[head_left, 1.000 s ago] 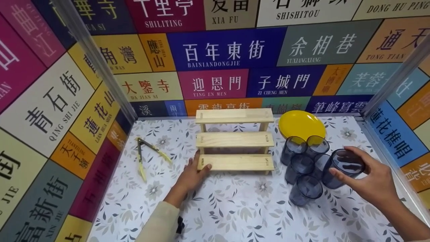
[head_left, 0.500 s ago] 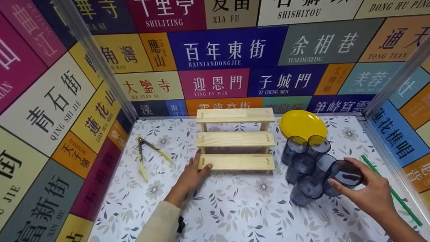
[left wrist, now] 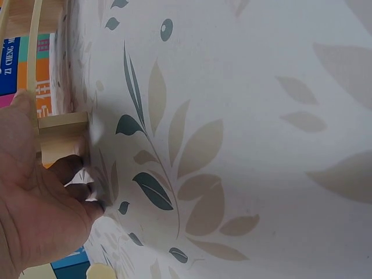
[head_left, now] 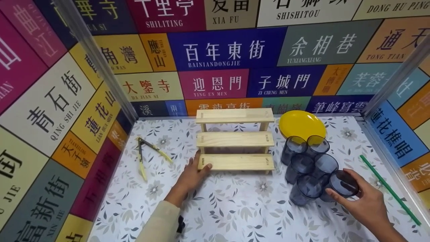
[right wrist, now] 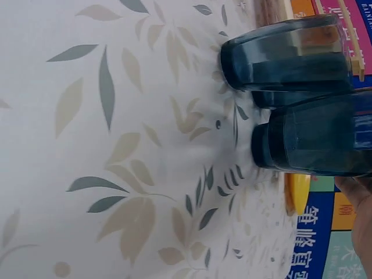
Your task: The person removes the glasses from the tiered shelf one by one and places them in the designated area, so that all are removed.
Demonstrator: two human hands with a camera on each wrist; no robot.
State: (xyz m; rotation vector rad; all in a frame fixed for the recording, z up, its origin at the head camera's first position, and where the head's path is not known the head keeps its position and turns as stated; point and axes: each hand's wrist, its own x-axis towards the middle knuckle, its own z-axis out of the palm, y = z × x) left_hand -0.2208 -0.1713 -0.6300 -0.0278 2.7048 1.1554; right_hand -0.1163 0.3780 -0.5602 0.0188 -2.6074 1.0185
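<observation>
In the head view, my right hand (head_left: 368,203) grips a dark blue-grey drinking glass (head_left: 343,184), thumb on its left side and fingers on its right. Its base is just above the table in the right wrist view, where a farther glass shows below it. Several matching glasses (head_left: 300,164) stand upright in a tight cluster at its left. My left hand (head_left: 190,178) holds the left end of the lowest board of a three-tier wooden stand (head_left: 237,162), thumb over the board. In the left wrist view, the fingertips (left wrist: 96,209) reach down beside the stand's leg.
A yellow plate (head_left: 300,125) lies behind the glasses. Open tongs with yellow tips (head_left: 140,158) rest at the left. A green stick (head_left: 391,191) lies along the right side. Printed panels (head_left: 231,50) enclose the floral-covered table (head_left: 231,208) on the back and sides.
My right hand has brought the glass toward me and lower, to the right side of the nearest glass. The green stick, hidden at first, now shows. My left hand has stayed on the stand.
</observation>
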